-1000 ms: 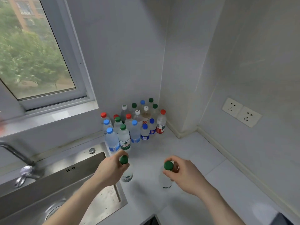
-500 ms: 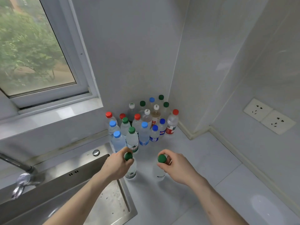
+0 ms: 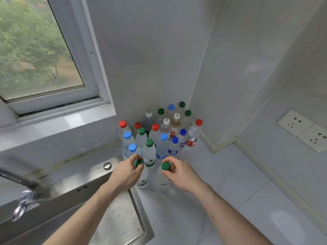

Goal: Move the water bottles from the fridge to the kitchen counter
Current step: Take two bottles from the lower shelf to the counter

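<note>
While L hand [image 3: 126, 174] and R hand [image 3: 182, 174] each pinch a green-capped bottle's neck, L bottle [image 3: 142, 180] stands approx. at sink edge [image 3: 139, 204]; counter [image 3: 230, 174] open to R.

Soft, even daylight fills the scene, coming from the window [image 3: 40, 50] at upper left. The pale walls and counter [image 3: 230, 183] are bright without harsh contrast. Shadows are faint: a weak grey patch lies on the counter under the bottles near its back corner. A dull sheen shows on the sink [image 3: 92, 190] rim and on the tap [image 3: 23, 200], and a pale glossy reflection sits near the counter's front right edge. Focus is sharp in the middle. Wide-angle distortion bends the window frame and wall lines towards the edges, where detail softens slightly.
</note>
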`<state>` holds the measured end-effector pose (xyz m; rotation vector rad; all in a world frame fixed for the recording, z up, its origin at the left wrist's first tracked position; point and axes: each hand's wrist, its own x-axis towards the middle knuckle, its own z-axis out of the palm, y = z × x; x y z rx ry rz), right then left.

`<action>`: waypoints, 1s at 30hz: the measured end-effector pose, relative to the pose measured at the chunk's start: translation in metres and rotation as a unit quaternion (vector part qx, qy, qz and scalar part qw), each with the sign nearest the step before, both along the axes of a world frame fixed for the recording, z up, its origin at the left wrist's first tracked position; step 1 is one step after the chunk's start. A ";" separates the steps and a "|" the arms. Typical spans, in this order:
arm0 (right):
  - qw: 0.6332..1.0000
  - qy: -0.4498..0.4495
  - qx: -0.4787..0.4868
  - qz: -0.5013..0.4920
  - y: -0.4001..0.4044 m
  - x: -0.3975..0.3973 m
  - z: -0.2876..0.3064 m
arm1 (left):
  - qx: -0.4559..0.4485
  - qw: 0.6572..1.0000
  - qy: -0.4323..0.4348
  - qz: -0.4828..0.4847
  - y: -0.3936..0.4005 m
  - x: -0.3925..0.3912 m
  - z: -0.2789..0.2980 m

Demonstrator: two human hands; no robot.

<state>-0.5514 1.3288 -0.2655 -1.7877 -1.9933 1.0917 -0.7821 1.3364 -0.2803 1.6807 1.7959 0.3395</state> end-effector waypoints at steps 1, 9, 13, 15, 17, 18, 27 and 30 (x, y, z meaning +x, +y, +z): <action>1.000 0.001 0.000 0.001 0.003 -0.004 -0.001 | 0.002 1.000 -0.004 0.002 0.001 -0.002 -0.001; 1.000 0.002 0.009 0.009 0.027 -0.028 -0.006 | 0.025 1.000 -0.001 -0.008 0.007 -0.010 -0.002; 1.000 -0.002 0.007 0.011 0.035 -0.038 -0.008 | 0.037 0.999 0.023 -0.030 0.005 -0.007 0.001; 1.000 -0.003 0.004 0.013 0.039 -0.042 -0.009 | 0.040 0.998 0.029 -0.027 0.005 -0.008 0.001; 1.000 -0.004 0.000 0.013 0.042 -0.045 -0.010 | 0.041 0.999 0.028 -0.022 0.003 -0.011 0.001; 1.000 -0.005 -0.001 0.015 0.042 -0.046 -0.011 | 0.041 0.999 0.027 -0.020 0.002 -0.012 0.001; 0.999 0.002 -0.033 0.008 0.039 -0.052 -0.019 | 0.045 0.999 0.017 0.004 -0.009 -0.015 0.008; 0.999 -0.004 -0.040 0.003 0.034 -0.051 -0.019 | 0.038 0.999 0.028 0.010 -0.012 -0.016 0.010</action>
